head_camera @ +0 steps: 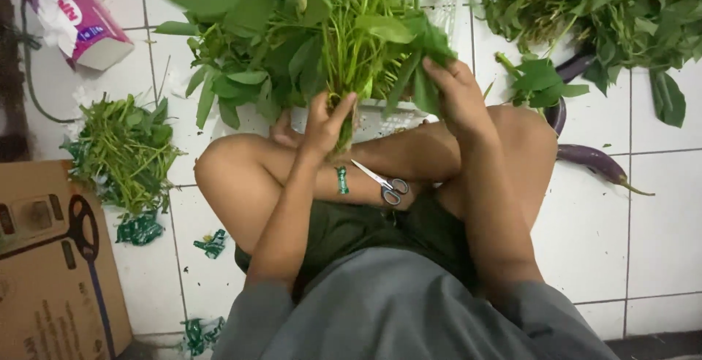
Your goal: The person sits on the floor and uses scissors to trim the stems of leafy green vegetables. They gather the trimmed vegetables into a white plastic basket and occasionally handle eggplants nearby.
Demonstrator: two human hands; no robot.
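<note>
Above crossed legs: left hand (325, 122) pinching upright bunch of long-stemmed green leafy vegetable (351, 31) at base; right hand (453, 93) pinching leaf just beside.

Glossy tile floor (658, 221); metal scissors (380, 182); matt cardboard box (44, 287).

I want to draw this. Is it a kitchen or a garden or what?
Probably a tiled floor at home, used for getting vegetables ready, not a garden. The person sits cross-legged, both hands, left and right, holding a bunch of greens. Scissors rest on a leg, and eggplants lie nearby.
</note>
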